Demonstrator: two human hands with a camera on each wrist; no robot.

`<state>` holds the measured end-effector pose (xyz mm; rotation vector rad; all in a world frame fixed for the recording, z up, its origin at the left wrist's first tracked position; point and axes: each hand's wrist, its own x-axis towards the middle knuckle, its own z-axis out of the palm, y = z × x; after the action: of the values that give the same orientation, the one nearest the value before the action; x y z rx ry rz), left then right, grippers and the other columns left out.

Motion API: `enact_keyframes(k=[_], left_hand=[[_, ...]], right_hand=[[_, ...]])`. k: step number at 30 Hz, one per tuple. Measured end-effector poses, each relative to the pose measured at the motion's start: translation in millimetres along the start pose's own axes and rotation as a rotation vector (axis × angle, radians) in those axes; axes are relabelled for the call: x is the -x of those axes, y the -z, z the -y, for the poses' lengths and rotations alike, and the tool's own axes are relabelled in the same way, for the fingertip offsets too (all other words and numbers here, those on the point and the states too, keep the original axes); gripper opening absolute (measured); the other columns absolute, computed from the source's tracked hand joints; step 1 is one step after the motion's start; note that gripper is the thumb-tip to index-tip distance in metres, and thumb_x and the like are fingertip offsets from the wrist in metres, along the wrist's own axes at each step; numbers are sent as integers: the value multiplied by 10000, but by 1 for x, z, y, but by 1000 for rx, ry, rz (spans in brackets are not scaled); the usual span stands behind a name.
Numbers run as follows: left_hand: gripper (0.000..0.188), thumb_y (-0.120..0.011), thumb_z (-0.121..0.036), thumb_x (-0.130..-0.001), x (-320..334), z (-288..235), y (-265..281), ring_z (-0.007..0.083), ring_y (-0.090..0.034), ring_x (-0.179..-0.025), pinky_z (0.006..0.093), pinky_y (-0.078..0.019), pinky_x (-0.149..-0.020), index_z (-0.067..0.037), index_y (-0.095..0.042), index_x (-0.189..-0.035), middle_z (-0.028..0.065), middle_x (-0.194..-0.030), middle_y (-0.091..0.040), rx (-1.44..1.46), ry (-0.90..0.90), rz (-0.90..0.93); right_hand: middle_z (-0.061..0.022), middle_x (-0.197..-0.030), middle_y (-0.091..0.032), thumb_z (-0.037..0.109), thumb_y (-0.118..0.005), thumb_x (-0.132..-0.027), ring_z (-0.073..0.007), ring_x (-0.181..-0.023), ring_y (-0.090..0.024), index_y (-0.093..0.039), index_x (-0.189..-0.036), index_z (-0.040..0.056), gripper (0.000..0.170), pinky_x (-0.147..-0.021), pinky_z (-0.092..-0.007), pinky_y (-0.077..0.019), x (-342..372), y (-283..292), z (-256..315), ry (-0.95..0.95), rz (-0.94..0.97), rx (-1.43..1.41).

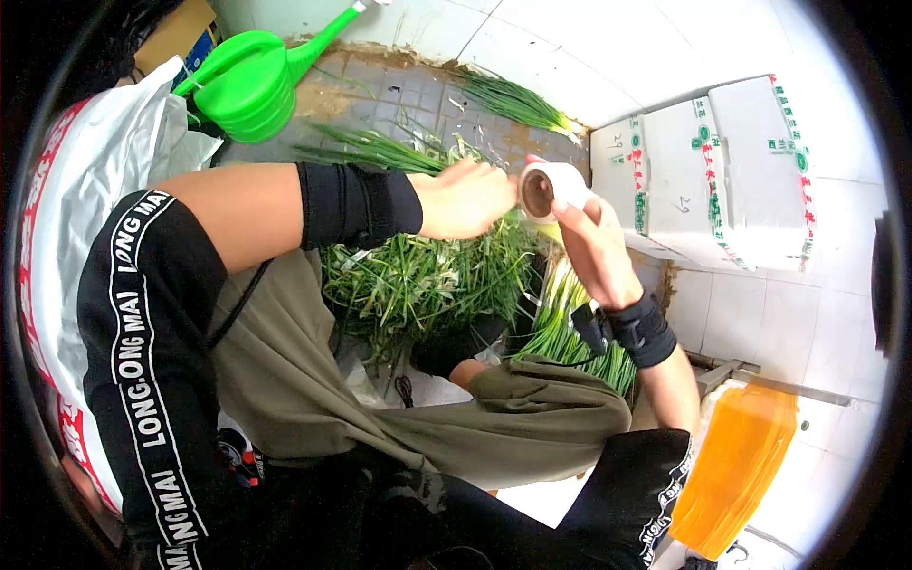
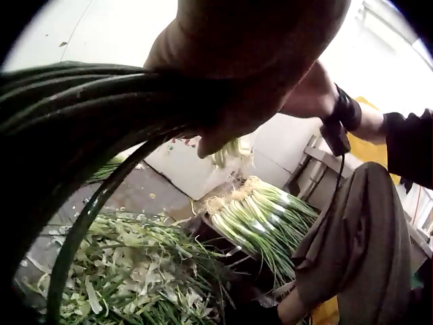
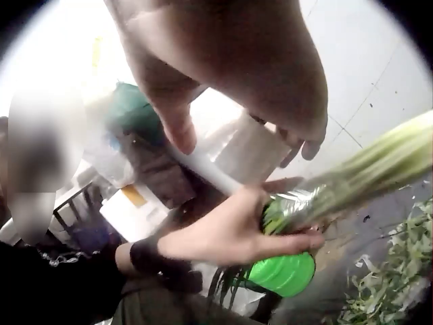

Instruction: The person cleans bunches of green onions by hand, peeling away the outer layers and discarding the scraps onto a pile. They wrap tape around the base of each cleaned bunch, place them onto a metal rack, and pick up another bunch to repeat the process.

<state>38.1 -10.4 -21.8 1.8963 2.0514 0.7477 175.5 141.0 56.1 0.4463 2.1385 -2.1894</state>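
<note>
My left hand (image 1: 463, 201) grips a bunch of green onions (image 3: 372, 162), its fingers curled round the green stalks (image 2: 74, 101). Shiny clear tape (image 3: 295, 200) shows on the bunch beside that hand in the right wrist view. A roll of wide tape (image 1: 568, 179) is held between the thumb and fingers of my right hand (image 1: 600, 252), close to the right of the left hand. Below both hands spreads a heap of loose green leaves and trimmings (image 1: 427, 290). Bundled green onions (image 2: 260, 220) with pale rooted ends lie right of this heap.
More green onions (image 1: 513, 100) lie on the tiled floor by the wall. White boxes (image 1: 703, 171) stand at the right, a green watering can (image 1: 252, 90) at the back left. A white sack (image 1: 123, 142) is beside the left arm, and an orange block-like object (image 1: 736, 465) sits lower right.
</note>
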Motion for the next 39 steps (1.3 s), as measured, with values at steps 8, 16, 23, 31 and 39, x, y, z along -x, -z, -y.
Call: enact_keyframes(k=[8,16,23,31,39], left_hand=[[255,-647,-37,-797,8,8,-21,365,-652,-727,455,-515,-614,41,-488,-980,173,-746,-613,11,-349,-168],[298,-682,-67,-762,-5,14,-6,352,-618,-917,467,-480,-793,10,-524,-1003,174,-929,-599,2,-478,44],[240,-667,-127,-794,-18,22,15,394,-645,-711,462,-486,-642,31,-537,-920,220,-757,-638,396,-70,-98],[554,-676,-149,-836,-25,30,-7,456,-618,-969,491,-503,-812,10,-381,-1278,279,-999,-601,213,279,29],[433,-463,-324,-1050,-30,20,9,258,-545,-1182,391,-422,-1026,-19,-481,-1356,182,-1260,-564,648,161,62]], right_hand=[[-45,-1106,-680,406,-487,-1014,-127,-941,-584,-600,-1260,0,488,-879,-265,-430,-24,14,19,-94,95,31],[-116,-1512,-402,343,-643,-921,-235,-1361,-401,-355,-1474,-24,724,-1158,-414,-299,-31,92,9,-3,426,-10],[-45,-1283,-594,45,-680,-909,-167,-1125,-581,-501,-1385,65,509,-1007,-334,-464,-11,105,-103,-29,284,389],[-7,-1099,-646,250,-649,-961,-85,-1001,-571,-618,-1216,23,343,-897,-252,-437,-17,10,-85,15,-243,-122],[7,-983,-628,202,-676,-935,-65,-863,-542,-648,-1103,-16,277,-770,-227,-448,-14,20,-73,225,-351,271]])
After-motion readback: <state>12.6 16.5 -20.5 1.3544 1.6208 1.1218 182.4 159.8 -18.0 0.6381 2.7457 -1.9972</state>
